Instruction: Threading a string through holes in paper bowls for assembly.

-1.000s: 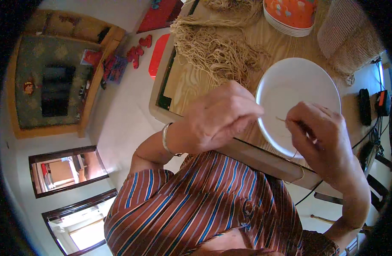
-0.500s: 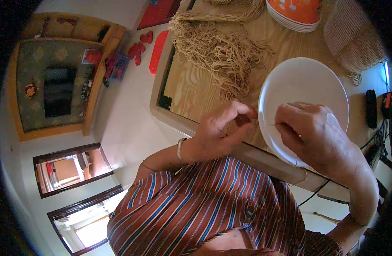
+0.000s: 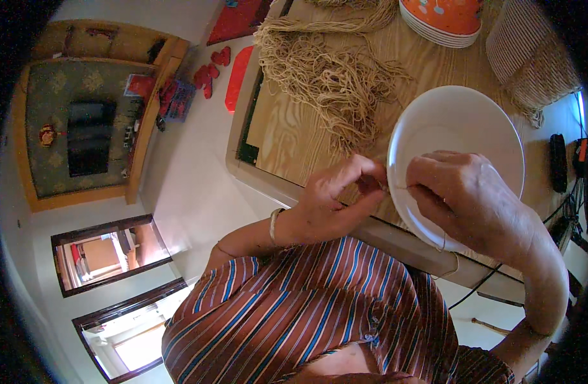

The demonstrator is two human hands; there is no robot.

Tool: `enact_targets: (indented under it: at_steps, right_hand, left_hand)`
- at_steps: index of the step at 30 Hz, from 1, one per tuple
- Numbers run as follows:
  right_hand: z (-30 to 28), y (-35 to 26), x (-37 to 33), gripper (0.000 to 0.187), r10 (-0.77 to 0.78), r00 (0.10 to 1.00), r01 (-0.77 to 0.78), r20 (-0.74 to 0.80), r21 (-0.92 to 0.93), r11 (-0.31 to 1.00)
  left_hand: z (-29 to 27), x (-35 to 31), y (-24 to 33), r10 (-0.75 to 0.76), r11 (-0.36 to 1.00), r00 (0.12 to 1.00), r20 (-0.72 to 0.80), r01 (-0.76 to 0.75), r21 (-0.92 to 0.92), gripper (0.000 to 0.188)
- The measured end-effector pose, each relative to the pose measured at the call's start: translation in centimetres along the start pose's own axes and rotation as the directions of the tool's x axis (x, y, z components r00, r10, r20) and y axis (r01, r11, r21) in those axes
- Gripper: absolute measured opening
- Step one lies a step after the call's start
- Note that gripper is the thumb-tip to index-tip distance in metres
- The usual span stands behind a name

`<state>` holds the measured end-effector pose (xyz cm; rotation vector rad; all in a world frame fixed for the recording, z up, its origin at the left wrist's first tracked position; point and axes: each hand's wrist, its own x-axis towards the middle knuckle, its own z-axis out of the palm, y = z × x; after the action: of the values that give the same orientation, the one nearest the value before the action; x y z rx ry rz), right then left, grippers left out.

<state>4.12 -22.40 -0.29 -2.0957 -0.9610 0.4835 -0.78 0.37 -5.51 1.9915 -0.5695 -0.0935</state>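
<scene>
My left hand (image 3: 335, 200) pinches the end of a thin tan string (image 3: 397, 188) just left of a white bowl (image 3: 457, 121). Over the bowl's near part, my right hand (image 3: 470, 201) is closed with thumb and fingers together on the same string, a short span of it showing between both hands. A strand also hangs below the right hand past the bowl's rim. What lies inside the bowl under my right hand is hidden. Beyond my left hand, a loose heap of tan strings (image 3: 332, 83) spreads on the wooden table (image 3: 284, 137).
Orange-patterned bowls (image 3: 441, 22) are stacked at the far side. A large wound roll of twine (image 3: 531, 57) stands at the far right. Black cables (image 3: 566, 211) and a dark device (image 3: 556, 163) lie by the right edge. A red stool top (image 3: 238, 80) is left of the table.
My right hand has shifted slightly left toward my left hand. My left fingertips have drawn closer together at the string. The bowl and the heap stay in place.
</scene>
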Motion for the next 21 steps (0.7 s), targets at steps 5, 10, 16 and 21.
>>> enact_targets:
  at_steps: [5, 10, 16, 21]
  right_hand:
    - [-0.05, -0.04, 0.21, 0.010, 0.014, 1.000, -0.014, 0.009, 0.003, 1.000]
    - [0.03, -0.07, 0.45, 0.010, 0.014, 1.000, -0.014, 0.011, 0.007, 1.000]
    - [0.45, 0.14, 0.67, 0.010, 0.016, 1.000, -0.017, 0.014, 0.016, 1.000]
    - [0.57, 0.00, 0.90, 0.010, 0.026, 0.999, -0.026, 0.033, 0.012, 1.000]
  left_hand:
    - [-0.13, 0.05, 0.10, -0.004, 1.000, 1.000, -0.001, 0.004, -0.008, 0.023]
    - [-0.24, 0.05, 0.07, -0.006, 1.000, 1.000, 0.004, 0.006, 0.012, 0.022]
    - [-0.24, 0.32, 0.12, 0.022, 0.999, 0.999, 0.026, -0.023, 0.039, 0.020]
    - [-0.02, 0.32, -0.01, 0.052, 0.995, 0.999, 0.000, -0.052, 0.088, 0.017]
